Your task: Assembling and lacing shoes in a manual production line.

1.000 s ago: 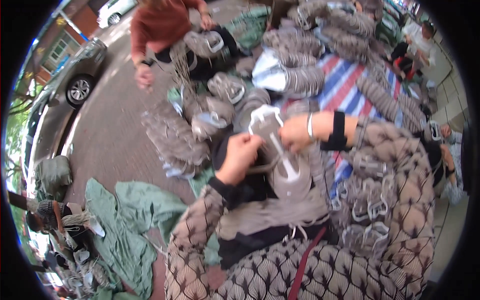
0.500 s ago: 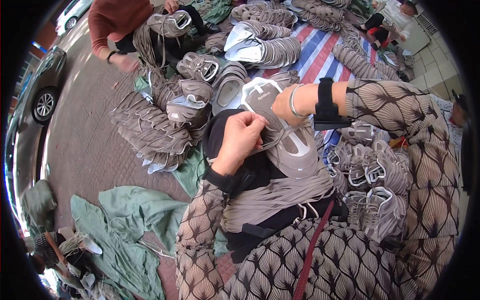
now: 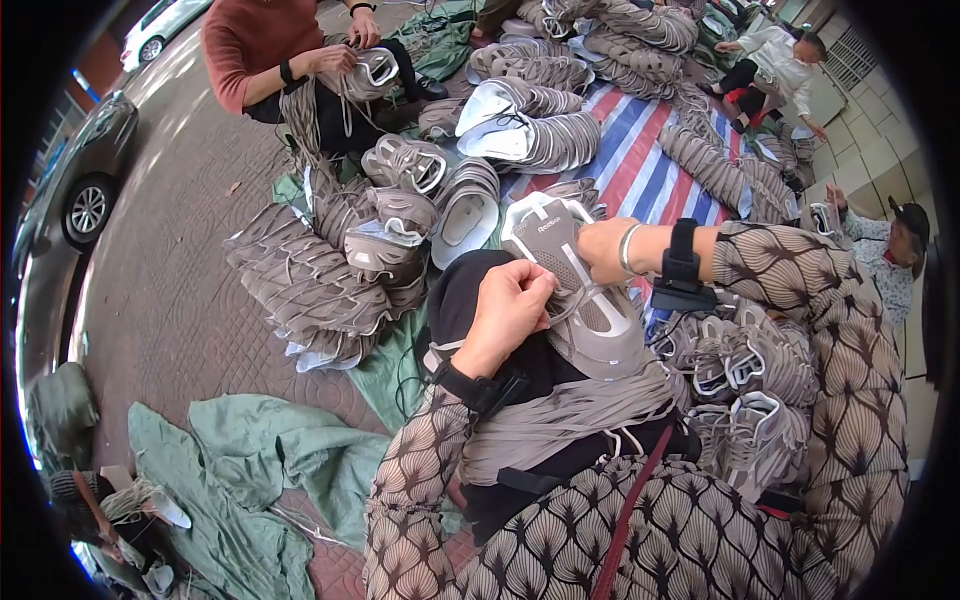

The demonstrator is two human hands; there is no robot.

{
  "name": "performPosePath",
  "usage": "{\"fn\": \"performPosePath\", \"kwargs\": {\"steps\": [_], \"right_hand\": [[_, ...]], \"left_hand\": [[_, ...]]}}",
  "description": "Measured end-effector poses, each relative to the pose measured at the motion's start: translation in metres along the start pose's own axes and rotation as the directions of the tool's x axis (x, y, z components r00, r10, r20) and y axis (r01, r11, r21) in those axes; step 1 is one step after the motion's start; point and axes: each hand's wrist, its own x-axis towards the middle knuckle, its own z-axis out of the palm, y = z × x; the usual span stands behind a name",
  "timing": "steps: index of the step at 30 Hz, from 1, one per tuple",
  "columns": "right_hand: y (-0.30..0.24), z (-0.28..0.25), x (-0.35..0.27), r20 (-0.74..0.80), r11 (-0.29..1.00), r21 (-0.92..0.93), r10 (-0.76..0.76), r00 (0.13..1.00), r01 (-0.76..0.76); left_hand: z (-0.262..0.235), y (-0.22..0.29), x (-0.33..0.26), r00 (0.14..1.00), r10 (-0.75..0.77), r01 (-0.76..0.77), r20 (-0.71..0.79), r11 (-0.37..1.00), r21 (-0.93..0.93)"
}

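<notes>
A grey-brown sneaker upper (image 3: 603,345) with white trim rests over my black-clad lap, toe pointing toward me. My left hand (image 3: 512,308) is closed in a pinch at its left side, on a thin grey shoelace (image 3: 566,303) that crosses the throat. Over the shoe's right side, my right hand (image 3: 604,252) is closed, fingertips curled under; what they grip is hidden. Between the shoe and my waist, a thick bundle of flat grey shoelaces (image 3: 565,425) lies across my lap.
Stacked shoe uppers (image 3: 310,285) stand at my left, and laced uppers (image 3: 745,380) at my right. Ahead lies a striped sheet (image 3: 645,150) bearing more stacks. Green cloth (image 3: 260,450) covers ground at left. A co-worker in a rust sweater (image 3: 250,50) handles an upper.
Both my hands and the shoe appear slightly lower and farther right as the view shifts. The co-worker's outstretched hand has come back to the shoe on their lap.
</notes>
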Motion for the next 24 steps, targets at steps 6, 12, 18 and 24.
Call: {"fn": "performPosePath", "kwargs": {"steps": [6, 12, 18, 24], "right_hand": [[0.019, 0.034, -0.011, -0.361, 0.929, 0.25, -0.174, 0.916, 0.275], [0.018, 0.04, -0.023, -0.813, 0.681, 0.311, -0.171, 0.557, 0.662], [0.035, -0.058, 0.002, -0.703, 0.115, 0.71, 0.168, 0.691, 0.695], [-0.005, -0.043, 0.032, -0.485, -0.175, 0.865, -0.05, 0.873, 0.471]], "left_hand": [[-0.001, -0.001, -0.001, 1.0, -0.004, 0.004, 0.0, 0.999, -0.042], [0.001, 0.004, -0.002, 0.999, 0.049, -0.048, 0.0, 0.986, -0.162], [-0.014, 0.026, 0.0, 0.934, 0.283, -0.304, -0.219, 0.95, -0.066], [-0.035, 0.059, 0.018, 0.9, 0.34, -0.359, -0.273, 0.933, -0.022]]}}
